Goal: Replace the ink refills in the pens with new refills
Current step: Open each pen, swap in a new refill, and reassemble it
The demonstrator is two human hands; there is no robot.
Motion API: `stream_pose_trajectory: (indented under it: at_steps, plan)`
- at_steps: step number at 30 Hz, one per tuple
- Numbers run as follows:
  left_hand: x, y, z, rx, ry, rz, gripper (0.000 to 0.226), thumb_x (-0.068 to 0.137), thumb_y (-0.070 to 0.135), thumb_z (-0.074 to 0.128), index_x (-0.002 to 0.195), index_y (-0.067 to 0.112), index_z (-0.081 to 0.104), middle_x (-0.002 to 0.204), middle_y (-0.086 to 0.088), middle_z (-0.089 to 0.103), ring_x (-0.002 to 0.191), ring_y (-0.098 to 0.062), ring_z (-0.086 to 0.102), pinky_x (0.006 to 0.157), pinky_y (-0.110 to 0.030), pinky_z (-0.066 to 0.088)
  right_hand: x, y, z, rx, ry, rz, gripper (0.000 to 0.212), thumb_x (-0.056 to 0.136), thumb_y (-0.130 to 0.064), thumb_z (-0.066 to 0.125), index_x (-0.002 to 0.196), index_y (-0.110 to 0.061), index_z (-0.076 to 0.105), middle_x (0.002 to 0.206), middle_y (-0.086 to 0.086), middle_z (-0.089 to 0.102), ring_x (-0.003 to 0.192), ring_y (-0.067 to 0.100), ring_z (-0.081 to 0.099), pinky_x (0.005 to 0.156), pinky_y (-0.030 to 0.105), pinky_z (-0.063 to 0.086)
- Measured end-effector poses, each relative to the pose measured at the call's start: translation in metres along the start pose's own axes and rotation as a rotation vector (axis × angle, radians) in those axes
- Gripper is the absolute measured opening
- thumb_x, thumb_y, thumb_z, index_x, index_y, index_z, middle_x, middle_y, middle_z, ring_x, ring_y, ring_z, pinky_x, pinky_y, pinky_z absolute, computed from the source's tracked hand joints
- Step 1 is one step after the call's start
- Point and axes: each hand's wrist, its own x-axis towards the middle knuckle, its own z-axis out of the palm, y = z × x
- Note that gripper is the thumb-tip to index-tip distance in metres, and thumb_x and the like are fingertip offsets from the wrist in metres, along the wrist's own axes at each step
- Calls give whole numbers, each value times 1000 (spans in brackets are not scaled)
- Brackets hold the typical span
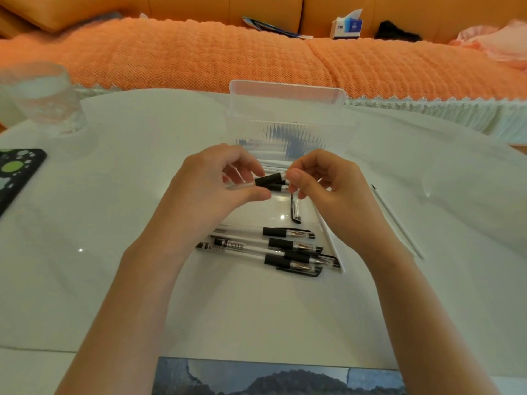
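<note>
Left hand (211, 178) grips the pen (269, 180) by its barrel while right hand (325, 182) pinches the tip end, apparently to unscrew it.

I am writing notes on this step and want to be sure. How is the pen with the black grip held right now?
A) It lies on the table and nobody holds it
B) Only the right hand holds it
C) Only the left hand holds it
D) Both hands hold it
D: the left hand grips the clear barrel of the pen, while the right hand pinches the tip end.
</note>
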Motion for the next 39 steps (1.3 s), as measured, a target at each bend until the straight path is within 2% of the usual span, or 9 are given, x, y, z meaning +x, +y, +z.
stream_pose_trajectory:
  at_steps: [6, 9, 12, 18, 22, 25, 31, 36, 39]
  plan:
    - [-2, 0, 2, -26, -170, -52, 26, 89, 49, 48, 95, 32, 68, 82, 18, 69, 79, 8, 61, 70, -12, 39, 0, -2, -2, 16, 21, 2, 7, 92, -18, 58, 87, -19, 62, 73, -10, 66, 69, 2, 60, 72, 23, 51]
    - [0, 0, 1, -35, -128, -50, 6, 84, 35, 65, 84, 31, 69, 74, 14, 70, 75, 3, 63, 72, -14, 43, 0, -2, -1, 2, 21, 17, 7, 92, -20, 58, 88, -17, 63, 73, -10, 65, 70, 3, 61, 74, 26, 50]
    - [0, 0, 1, -21, -20, -49, 17, 71, 37, 78, 83, 32, 66, 79, 13, 66, 80, -1, 60, 74, -20, 46, -1, -2, 0, 12, 24, 22, 8, 92, -22, 58, 86, -19, 63, 72, -9, 66, 70, 3, 61, 74, 24, 50]
    - [-3, 1, 1, -53, -139, -56, 26, 89, 50, 48, 95, 33, 67, 80, 17, 70, 76, 4, 64, 72, -21, 44, -1, -3, -1, 16, 34, 23, 8, 92, -20, 58, 86, -17, 63, 73, -8, 66, 69, 1, 61, 73, 24, 51]
    - [-1, 1, -1, -66, -98, -56, 5, 82, 35, 68, 82, 30, 70, 73, 15, 70, 73, 2, 64, 74, -18, 48, -1, -3, -1, 10, 39, 33, 8, 92, -21, 58, 87, -17, 63, 73, -8, 66, 69, 1, 61, 75, 27, 52]
    - [0, 0, -1, -39, -20, -48, 13, 72, 35, 77, 81, 32, 68, 75, 15, 67, 74, 2, 60, 67, -15, 46, -1, -3, -1, 23, 43, 43, 8, 92, -22, 58, 86, -18, 63, 72, -8, 67, 70, 3, 62, 77, 32, 53]
    - [-2, 0, -1, -65, -66, -58, 16, 76, 43, 71, 90, 37, 67, 76, 14, 68, 72, 0, 62, 72, -22, 48, 0, -2, -2, 20, 53, 59, 12, 92, -26, 58, 86, -17, 64, 72, -7, 67, 70, 7, 62, 76, 31, 53]
    - [-1, -2, -3, -57, -44, -55, 3, 82, 36, 67, 80, 34, 69, 71, 24, 64, 67, 5, 60, 60, -4, 40, -3, 6, -5, -72, 82, 127, 23, 88, -43, 56, 88, -21, 65, 77, -7, 67, 70, 2, 57, 67, 12, 43]
    - [0, -5, -6, -81, -11, -62, 1, 80, 34, 70, 81, 34, 69, 70, 21, 64, 65, 4, 59, 58, 0, 38, -5, 12, -7, -342, 85, 173, 29, 83, -54, 57, 88, -26, 64, 80, -11, 62, 75, 4, 48, 63, 21, 37]
